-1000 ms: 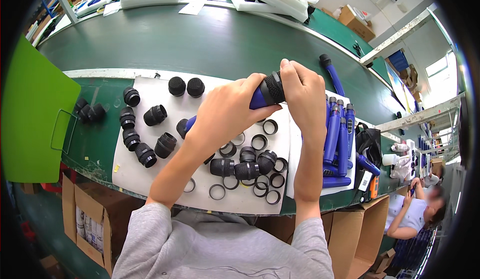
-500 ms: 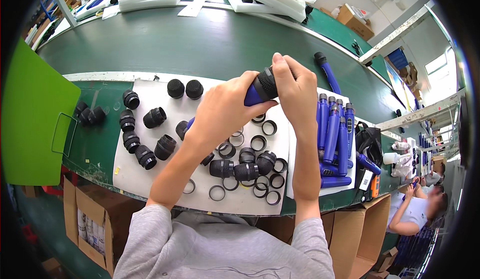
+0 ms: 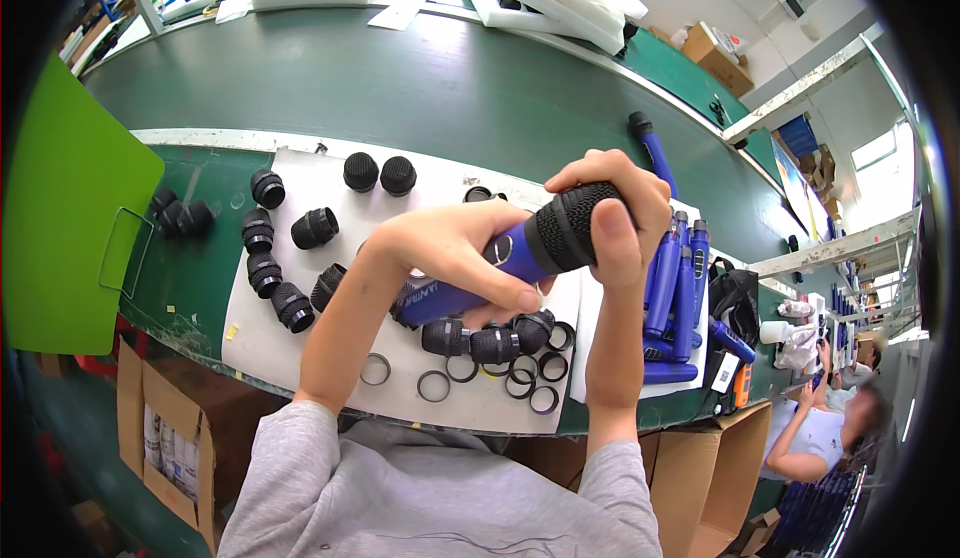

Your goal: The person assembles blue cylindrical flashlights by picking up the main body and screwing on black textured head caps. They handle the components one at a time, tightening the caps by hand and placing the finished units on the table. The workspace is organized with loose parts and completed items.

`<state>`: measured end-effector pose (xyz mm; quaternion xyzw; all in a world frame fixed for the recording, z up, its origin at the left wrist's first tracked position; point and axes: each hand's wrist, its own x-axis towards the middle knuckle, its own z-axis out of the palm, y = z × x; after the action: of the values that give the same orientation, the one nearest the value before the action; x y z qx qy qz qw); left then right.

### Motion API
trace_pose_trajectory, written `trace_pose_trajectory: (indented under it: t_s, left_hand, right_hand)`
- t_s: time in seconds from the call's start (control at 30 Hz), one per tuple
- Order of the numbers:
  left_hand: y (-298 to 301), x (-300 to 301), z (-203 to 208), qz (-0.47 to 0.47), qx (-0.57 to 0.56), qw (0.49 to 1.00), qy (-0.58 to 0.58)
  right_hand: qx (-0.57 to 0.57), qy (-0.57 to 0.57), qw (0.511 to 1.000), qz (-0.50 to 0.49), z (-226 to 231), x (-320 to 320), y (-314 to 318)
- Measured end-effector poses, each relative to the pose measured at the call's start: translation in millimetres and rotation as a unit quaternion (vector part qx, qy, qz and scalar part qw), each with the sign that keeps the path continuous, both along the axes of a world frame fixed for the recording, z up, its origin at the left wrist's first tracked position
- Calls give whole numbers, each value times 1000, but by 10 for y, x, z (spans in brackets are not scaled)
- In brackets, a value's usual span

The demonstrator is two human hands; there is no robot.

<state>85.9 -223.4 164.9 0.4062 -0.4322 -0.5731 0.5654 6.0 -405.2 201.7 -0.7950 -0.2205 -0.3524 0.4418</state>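
A blue handheld microphone (image 3: 455,293) with a black mesh head is held above the white work sheet (image 3: 330,378), tilted with its head up to the right. My left hand (image 3: 460,253) is wrapped around the blue body. Around the black mesh head, my right hand (image 3: 625,218) is closed, thumb on the near side. Below them on the sheet lie several black microphone heads (image 3: 495,343) and loose black rings (image 3: 433,386). More black heads (image 3: 264,273) form a curved row at the left, and two mesh heads (image 3: 398,175) stand behind my left wrist.
Right of my right forearm, several blue microphone bodies (image 3: 665,278) lie on a white pad. One blue microphone (image 3: 652,148) lies beyond them. A green panel (image 3: 70,218) stands at left. Open cardboard boxes (image 3: 180,418) sit below the table edge. A co-worker (image 3: 815,428) sits at far right.
The microphone has come lower and nearer, swinging so more of its blue body shows. My right hand has moved right and down and now wraps over the mesh head.
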Motion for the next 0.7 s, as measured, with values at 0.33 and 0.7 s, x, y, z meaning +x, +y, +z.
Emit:
trace_pose_trajectory:
  t_s: [0.33,0.7]
  left_hand:
    - [-369,-140,-161,457,46,762,-456]
    - [-165,-48,-61,37,-48,996,62]
  right_hand:
    - [22,193,943,-271,-65,172,-10]
    - [10,76,997,21,8,34,-64]
